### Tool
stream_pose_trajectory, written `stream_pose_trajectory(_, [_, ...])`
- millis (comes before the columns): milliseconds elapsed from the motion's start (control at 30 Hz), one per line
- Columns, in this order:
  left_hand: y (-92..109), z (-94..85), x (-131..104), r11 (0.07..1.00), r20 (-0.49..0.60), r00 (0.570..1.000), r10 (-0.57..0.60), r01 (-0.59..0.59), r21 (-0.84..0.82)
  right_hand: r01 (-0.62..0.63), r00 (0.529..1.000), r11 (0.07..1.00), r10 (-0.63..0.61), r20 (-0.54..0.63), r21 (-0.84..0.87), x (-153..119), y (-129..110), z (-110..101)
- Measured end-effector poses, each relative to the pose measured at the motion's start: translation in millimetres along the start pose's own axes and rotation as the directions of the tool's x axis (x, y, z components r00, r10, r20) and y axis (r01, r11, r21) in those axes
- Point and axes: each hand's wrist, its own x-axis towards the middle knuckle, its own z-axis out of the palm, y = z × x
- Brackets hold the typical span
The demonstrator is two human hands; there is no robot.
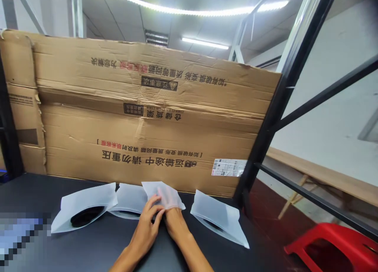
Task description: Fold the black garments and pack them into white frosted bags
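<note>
Several translucent white pouches lie in a row on the black tabletop [97, 248]. My right hand [171, 203] is inside the middle pouch [150, 188], its fingers showing faintly through the material, spread out. At the near edge of that pouch is my left hand [152, 217], its thumb and fingers bent around the pouch's opening. Just left lies another pouch [130, 197], partly behind the middle one. The far left pouch [88, 195] gapes open, with a dark inside. To the right of my hands rests one more pouch [217, 211], its mouth slightly open.
A large cardboard sheet [177, 126] with printed text stands along the table's back edge. A black metal frame post [260, 146] rises at the right. Beyond it are a red stool [333, 232] and a wooden bench [325, 175]. A blurred patch covers the lower left corner.
</note>
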Motion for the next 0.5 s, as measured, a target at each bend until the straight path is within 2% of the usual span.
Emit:
stream_pose_trajectory(67, [-0.1, 0.8, 0.1, 0.999, 0.024, 1.0, 0.003, -0.002, -0.046, -0.076, 0.997, 0.997, 0.076, 0.006, 0.002, 3.8, 5.0, 2.4])
stream_pose_trajectory(133, [-1.2, 0.5, 0.8, 0.997, 0.019, 0.999, -0.03, 0.031, -0.067, -0.06, 0.997, 0.998, 0.06, 0.042, 0.003, 5.4, 7.9, 0.3])
stream_pose_trajectory(233, [-4.0, -1.4, 2.3, 0.991, -0.015, 0.995, -0.098, 0.096, -0.093, 0.13, 0.979, 0.989, -0.139, 0.151, 0.069, 5.6, 9.8, -11.4])
stream_pose_trajectory(300, [-5.6, -2.5, 2.9, 0.985, -0.009, 0.993, -0.12, 0.118, -0.124, 0.202, 0.955, 0.972, -0.223, 0.195, 0.121, 6.0, 10.4, -20.1])
stream_pose_trajectory(367, [-6.1, -3.0, 3.1, 0.978, 0.034, 0.992, -0.121, 0.125, -0.17, 0.151, 0.965, 0.979, -0.176, 0.193, 0.134, 6.4, 11.5, -25.0])
stream_pose_trajectory(500, [-5.2, -2.2, 2.0, 0.956, 0.109, 0.984, -0.138, 0.161, -0.244, -0.084, 0.989, 0.992, 0.072, 0.131, 0.096, 2.4, 19.3, -21.9])
